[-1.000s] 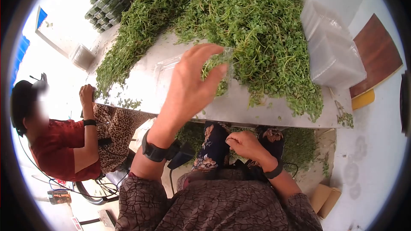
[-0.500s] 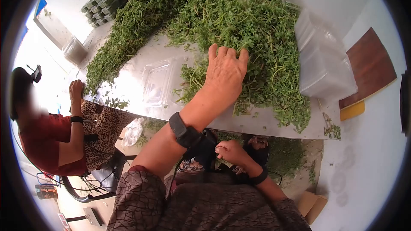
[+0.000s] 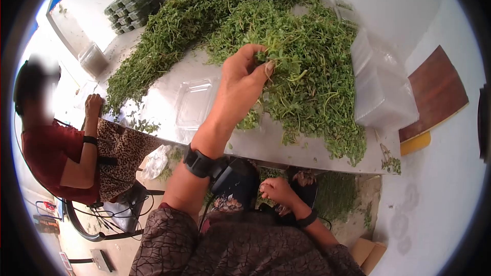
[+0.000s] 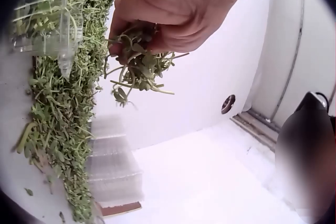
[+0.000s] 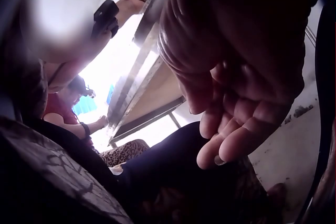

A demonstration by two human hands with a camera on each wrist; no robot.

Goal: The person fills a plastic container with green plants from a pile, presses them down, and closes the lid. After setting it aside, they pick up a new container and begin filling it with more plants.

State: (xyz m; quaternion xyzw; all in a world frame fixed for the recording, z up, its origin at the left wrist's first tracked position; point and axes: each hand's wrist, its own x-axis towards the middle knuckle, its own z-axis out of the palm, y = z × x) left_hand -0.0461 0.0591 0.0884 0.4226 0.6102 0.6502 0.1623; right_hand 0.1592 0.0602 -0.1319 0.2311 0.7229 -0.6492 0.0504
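My left hand [image 3: 238, 86] pinches a small bunch of green sprigs [image 3: 289, 62] above the near side of a leafy heap [image 3: 322, 79]. In the left wrist view, sprigs [image 4: 140, 73] hang from the thumb and fingers of that hand [image 4: 170, 11]. A clear container [image 4: 67, 29] with greens inside stands at upper left there; in the head view my hand and forearm hide part of it. Low in front of my body, my right hand [image 3: 279, 192] has its fingers loosely curled, and the right wrist view shows that hand [image 5: 236, 71] holding nothing.
An empty clear container [image 3: 195, 103] lies left of my forearm. Stacked clear containers [image 3: 383, 92] stand right of the heap, filled packs [image 3: 134, 5] at back left. Another person [image 3: 56, 158] sits at left by the table edge [image 3: 337, 166].
My left hand went from above the container down onto the heap, and has since lifted and come back left with sprigs in its fingers. The right hand stays low, loosely curled.
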